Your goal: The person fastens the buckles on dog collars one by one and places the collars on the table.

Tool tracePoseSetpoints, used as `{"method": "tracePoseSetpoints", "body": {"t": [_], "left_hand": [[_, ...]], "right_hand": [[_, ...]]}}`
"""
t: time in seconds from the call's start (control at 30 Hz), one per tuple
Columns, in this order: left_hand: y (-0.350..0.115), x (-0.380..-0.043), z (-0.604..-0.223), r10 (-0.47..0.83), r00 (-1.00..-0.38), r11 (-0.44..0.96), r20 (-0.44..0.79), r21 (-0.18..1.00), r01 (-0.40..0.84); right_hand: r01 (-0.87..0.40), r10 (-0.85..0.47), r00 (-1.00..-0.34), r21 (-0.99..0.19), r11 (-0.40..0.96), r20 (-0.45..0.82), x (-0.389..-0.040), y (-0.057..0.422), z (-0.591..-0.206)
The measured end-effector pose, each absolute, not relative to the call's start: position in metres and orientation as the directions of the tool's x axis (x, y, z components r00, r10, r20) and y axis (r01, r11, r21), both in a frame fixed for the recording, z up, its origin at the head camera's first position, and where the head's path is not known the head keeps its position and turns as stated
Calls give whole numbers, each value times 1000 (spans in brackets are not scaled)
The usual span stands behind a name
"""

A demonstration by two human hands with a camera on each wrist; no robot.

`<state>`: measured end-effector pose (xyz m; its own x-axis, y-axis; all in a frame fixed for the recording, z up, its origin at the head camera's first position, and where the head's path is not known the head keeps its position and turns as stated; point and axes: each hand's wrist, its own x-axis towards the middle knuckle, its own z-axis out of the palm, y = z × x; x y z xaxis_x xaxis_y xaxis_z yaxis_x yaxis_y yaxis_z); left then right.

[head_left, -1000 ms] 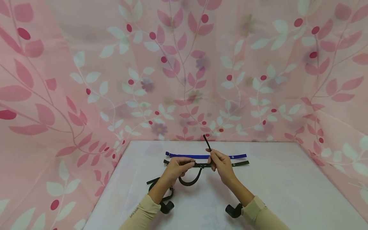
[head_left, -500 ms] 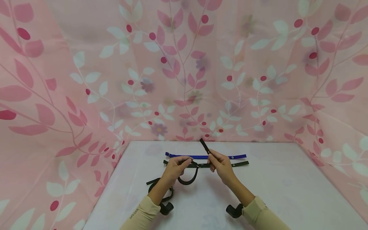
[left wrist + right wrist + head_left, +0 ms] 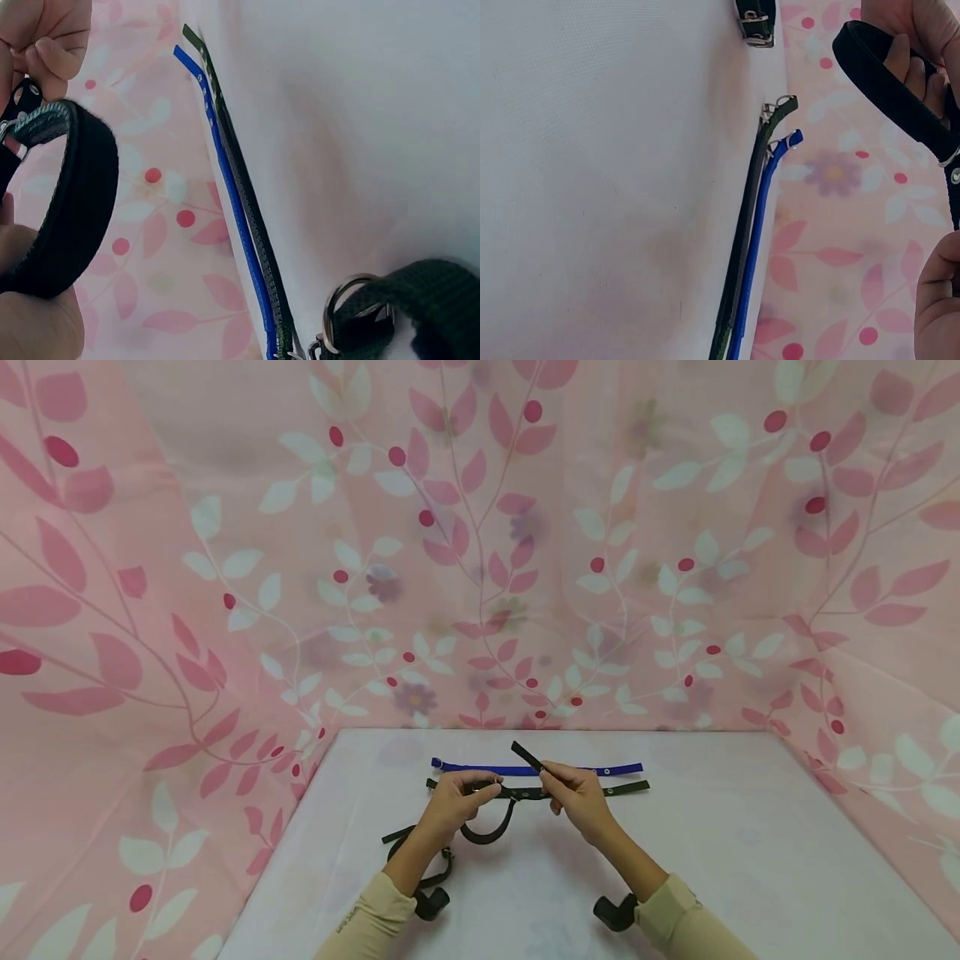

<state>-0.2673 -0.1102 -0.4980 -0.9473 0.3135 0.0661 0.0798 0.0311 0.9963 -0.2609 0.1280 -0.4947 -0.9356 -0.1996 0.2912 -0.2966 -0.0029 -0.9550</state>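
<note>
Both hands hold a black collar (image 3: 486,837) above the table, its band bent into a loop with a metal buckle. My left hand (image 3: 455,802) pinches it near the buckle, and the loop hangs below those fingers. My right hand (image 3: 576,795) pinches the strap with its free end (image 3: 523,753) pointing up and left. In the left wrist view the loop (image 3: 91,202) shows its thick dark band close up. Eyelets are visible on the strap (image 3: 955,176) in the right wrist view.
Behind the hands a blue collar (image 3: 626,769) and a dark green collar (image 3: 637,786) lie flat, side by side. Another dark collar (image 3: 435,882), looped, lies by the left forearm. Patterned pink cloth (image 3: 480,568) rises behind the white table (image 3: 712,860).
The strap's free end has swung down and left, with the right hand slightly lower. The loop has shifted a little left. My left hand stays nearly in place.
</note>
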Motion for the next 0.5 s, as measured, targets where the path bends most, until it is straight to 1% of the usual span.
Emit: {"method": "tracePoseSetpoints", "body": {"t": [0.2, 0.4, 0.5], "left_hand": [[-112, -269, -502, 276, -956, 27, 101, 993, 113], [-112, -267, -504, 257, -957, 20, 135, 989, 145], [-111, -267, -505, 248, -958, 32, 146, 987, 159]], "right_hand": [[-346, -266, -917, -924, 161, 297, -258, 126, -490], [-356, -309, -912, -898, 261, 271, -241, 120, -467], [-365, -328, -907, -882, 298, 265, -237, 119, -464]]}}
